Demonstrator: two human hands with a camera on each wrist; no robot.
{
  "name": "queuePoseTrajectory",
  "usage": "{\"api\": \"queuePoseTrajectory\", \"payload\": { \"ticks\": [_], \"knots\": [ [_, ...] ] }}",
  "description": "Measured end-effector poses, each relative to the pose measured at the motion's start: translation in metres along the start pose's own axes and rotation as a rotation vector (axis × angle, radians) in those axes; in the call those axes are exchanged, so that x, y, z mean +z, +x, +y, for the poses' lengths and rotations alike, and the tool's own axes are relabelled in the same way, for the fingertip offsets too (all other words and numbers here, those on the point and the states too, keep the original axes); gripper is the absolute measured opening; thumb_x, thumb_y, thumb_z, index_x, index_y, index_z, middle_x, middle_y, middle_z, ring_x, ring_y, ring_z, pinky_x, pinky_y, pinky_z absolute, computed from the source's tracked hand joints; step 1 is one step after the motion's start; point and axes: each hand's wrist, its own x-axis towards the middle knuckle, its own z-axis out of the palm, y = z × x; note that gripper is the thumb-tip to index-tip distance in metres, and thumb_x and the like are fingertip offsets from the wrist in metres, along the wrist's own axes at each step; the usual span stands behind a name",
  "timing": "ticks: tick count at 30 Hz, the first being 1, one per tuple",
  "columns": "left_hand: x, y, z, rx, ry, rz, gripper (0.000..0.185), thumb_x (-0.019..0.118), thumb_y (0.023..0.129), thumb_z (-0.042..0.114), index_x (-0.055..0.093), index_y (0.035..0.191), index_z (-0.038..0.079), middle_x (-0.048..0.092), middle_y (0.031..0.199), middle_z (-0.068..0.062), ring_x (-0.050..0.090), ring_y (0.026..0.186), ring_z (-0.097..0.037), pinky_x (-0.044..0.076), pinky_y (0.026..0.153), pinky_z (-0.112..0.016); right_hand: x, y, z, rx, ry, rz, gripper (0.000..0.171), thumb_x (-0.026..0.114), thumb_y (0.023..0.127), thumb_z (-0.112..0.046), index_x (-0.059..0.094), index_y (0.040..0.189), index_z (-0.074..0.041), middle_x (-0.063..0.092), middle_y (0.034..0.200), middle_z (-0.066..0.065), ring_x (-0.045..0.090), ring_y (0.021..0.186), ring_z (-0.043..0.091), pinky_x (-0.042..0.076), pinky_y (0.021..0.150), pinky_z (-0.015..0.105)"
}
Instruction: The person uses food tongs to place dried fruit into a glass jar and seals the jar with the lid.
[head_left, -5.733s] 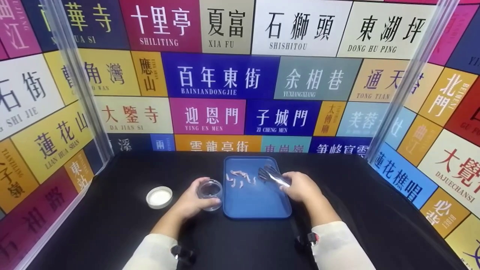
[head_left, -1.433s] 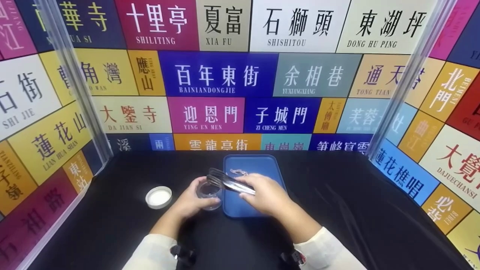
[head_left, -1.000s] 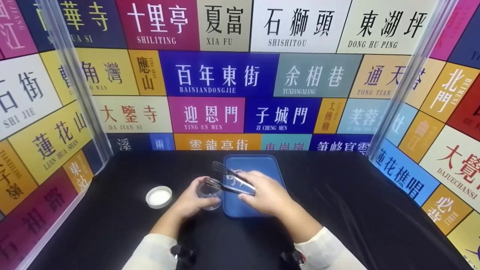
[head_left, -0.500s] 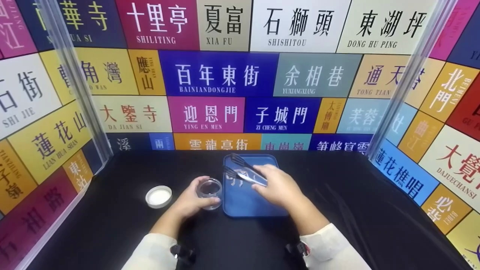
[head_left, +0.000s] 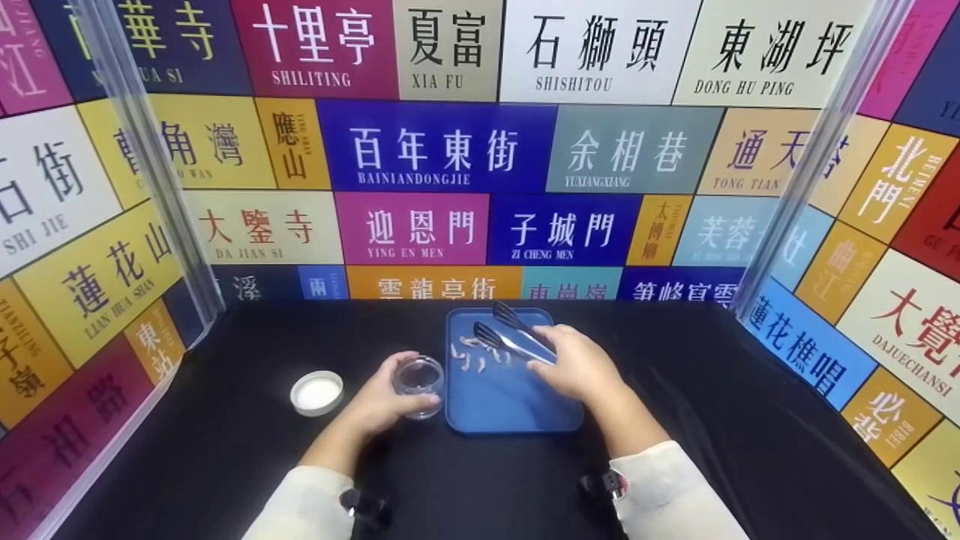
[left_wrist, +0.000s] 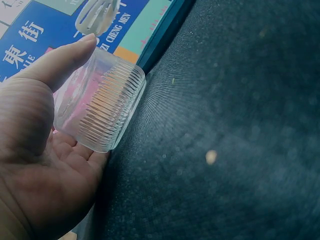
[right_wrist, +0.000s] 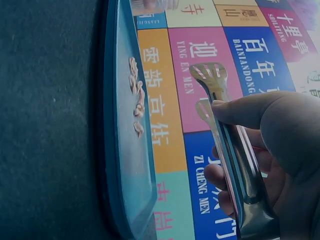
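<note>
My left hand (head_left: 381, 399) grips a clear glass jar (head_left: 418, 377) just left of the blue tray (head_left: 517, 409). In the left wrist view the jar (left_wrist: 110, 107) has ribbed sides, with my thumb and fingers around it. My right hand (head_left: 577, 367) holds metal tongs (head_left: 526, 348) over the tray's far part. Their two slotted heads stand apart, and nothing shows between them. Several small, curled, pinkish-white pieces (head_left: 481, 365) lie on the tray, left of and below the tongs in the head view. The right wrist view shows the tongs (right_wrist: 242, 175) above these pieces (right_wrist: 139, 107).
A round white lid (head_left: 317, 394) lies at the left on the black tablecloth (head_left: 465, 487). Behind the table stands a wall of coloured name panels (head_left: 442, 146), with clear upright strips (head_left: 787, 165) at its corners.
The tongs were over the jar's mouth 1.4 s ago. They then spread, and my right hand has carried them right, back over the tray. The left hand and jar have stayed put.
</note>
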Motion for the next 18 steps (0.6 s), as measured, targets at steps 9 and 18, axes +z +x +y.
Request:
{"api": "queuePoseTrajectory", "payload": {
  "ticks": [9, 18],
  "knots": [
    [-0.001, 0.001, -0.002, -0.005, -0.01, -0.006, 0.091, 0.097, 0.078, 0.025, 0.049, 0.154, 0.011, 0.064, 0.148, -0.016, 0.062, 0.135, -0.035, 0.039, 0.126, -0.056, 0.001, 0.004, 0.015, 0.055, 0.013, -0.016, 0.067, 0.077, 0.096, -0.04, 0.056, 0.156, -0.019, 0.053, 0.162, 0.018, 0.05, 0.151, 0.041, 0.038, 0.126, 0.063],
    [0.0, 0.002, -0.002, -0.012, -0.003, 0.001, 0.092, 0.097, 0.077, 0.027, 0.049, 0.154, 0.012, 0.064, 0.148, -0.015, 0.062, 0.135, -0.034, 0.039, 0.126, -0.056, 0.004, 0.007, 0.031, 0.089, 0.025, -0.038, 0.066, 0.076, 0.097, -0.038, 0.056, 0.156, -0.015, 0.056, 0.159, 0.019, 0.053, 0.147, 0.042, 0.04, 0.125, 0.063]
  ]
}}
